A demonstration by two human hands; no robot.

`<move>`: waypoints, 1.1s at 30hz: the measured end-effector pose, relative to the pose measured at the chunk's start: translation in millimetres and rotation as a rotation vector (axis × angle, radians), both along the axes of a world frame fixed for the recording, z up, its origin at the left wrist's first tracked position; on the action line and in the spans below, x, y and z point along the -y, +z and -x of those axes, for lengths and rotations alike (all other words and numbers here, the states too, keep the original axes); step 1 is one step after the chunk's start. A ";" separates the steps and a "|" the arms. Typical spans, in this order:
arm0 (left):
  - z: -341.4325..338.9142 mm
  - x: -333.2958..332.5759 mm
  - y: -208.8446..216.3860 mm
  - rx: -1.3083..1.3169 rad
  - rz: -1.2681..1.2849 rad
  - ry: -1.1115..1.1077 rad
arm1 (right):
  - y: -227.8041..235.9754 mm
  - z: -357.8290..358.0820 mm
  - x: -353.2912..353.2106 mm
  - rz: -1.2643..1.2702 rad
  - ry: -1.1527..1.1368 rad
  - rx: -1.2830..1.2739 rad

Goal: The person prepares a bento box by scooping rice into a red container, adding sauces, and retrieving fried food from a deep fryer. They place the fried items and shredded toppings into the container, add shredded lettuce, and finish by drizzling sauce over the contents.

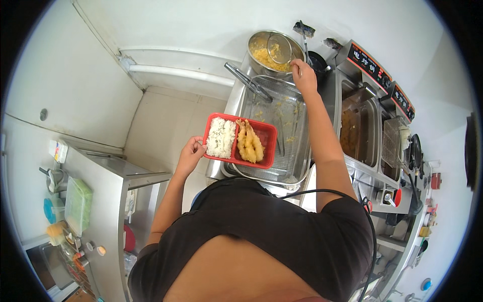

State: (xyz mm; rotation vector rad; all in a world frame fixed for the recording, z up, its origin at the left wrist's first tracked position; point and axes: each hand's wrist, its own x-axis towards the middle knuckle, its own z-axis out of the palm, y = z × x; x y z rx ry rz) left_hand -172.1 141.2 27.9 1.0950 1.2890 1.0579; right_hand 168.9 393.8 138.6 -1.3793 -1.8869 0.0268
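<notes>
My left hand [191,155] grips the left edge of a red two-compartment lunch box [270,138]. White rice with dark flecks [220,137] fills its left compartment. Battered fried shrimp [250,143] lie in the right one, with part of its floor bare. My right hand [303,76] is closed around the handle of a round mesh skimmer [279,48], though the fingers largely cover that handle. The skimmer's mesh is over a steel bowl [257,65] of yellow fried batter bits [264,55]. Metal tongs [248,81] rest across the far left edge of a wire-racked tray [299,163] beneath the box.
Two electric fryers stand to the right: one oil vat [358,132] and a fry basket [391,141] show. A black pan [317,61] sits behind my right hand. At left is a steel shelf unit [108,183] with a lidded green-filled container [79,206]. A black cable [322,191] crosses near my right arm.
</notes>
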 end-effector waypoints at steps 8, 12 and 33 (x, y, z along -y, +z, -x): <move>0.0 -7.3 3.6 -0.008 -0.017 0.001 | 2.6 -28.6 -5.2 0.289 0.133 -0.301; -0.1 -7.3 7.5 -0.032 -0.015 -0.001 | 3.3 -28.4 -12.4 0.471 0.017 -0.601; -0.3 -7.9 -1.0 -0.017 -0.043 0.010 | -16.5 -12.0 -32.1 0.586 -0.123 -1.274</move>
